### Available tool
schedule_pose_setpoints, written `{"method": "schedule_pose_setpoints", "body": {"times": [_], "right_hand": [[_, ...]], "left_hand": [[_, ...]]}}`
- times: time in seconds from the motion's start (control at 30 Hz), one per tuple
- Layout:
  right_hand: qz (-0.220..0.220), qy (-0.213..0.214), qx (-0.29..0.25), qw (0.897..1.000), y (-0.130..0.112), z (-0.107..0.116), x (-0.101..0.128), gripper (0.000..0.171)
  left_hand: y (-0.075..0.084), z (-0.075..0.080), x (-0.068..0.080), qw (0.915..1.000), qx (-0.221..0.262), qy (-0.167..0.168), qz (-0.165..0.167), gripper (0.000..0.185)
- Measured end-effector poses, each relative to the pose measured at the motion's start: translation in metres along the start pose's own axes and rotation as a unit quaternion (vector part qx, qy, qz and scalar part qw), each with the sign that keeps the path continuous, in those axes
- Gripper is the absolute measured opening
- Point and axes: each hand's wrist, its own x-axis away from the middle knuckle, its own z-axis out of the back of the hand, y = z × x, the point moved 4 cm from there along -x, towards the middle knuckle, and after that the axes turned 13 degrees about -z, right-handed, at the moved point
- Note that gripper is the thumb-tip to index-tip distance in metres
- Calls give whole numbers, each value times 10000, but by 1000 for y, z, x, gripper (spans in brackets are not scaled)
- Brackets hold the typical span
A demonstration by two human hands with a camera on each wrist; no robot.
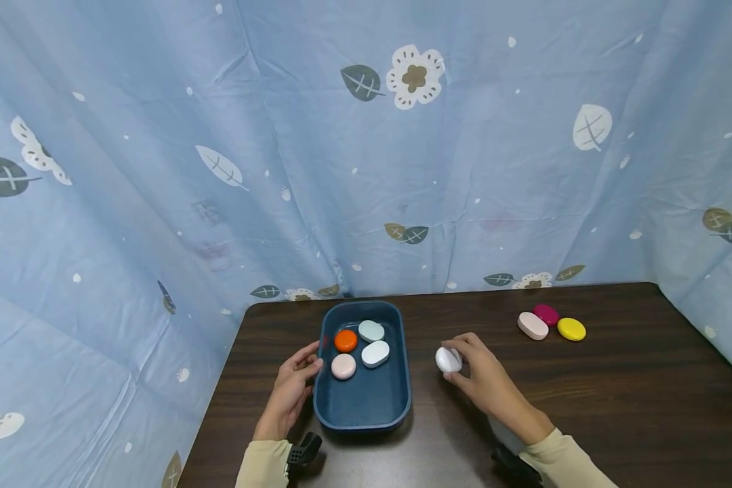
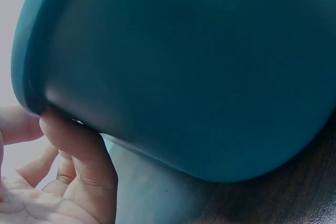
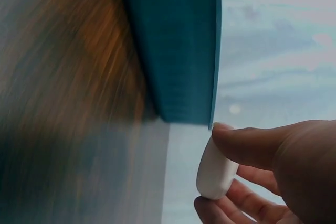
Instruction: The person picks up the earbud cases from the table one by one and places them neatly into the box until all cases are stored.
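White, rounded piece (image 1: 448, 360) pinched by its edge between thumb and fingers, the right hand (image 1: 486, 375) holds it right of the blue tray (image 1: 366, 410). It looks light, stiff, perhaps slippery; the edge should suit gripping. The left hand's (image 1: 288, 393) relaxed fingers touch the tray's left side.
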Motion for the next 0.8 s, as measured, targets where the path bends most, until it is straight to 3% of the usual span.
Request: {"method": "schedule_pose_setpoints", "body": {"times": [0.8], "right_hand": [[349, -321, -494, 9977, -34, -27, 7, 50]], "left_hand": [[0, 0, 2, 9998, 160, -50, -81, 47]]}}
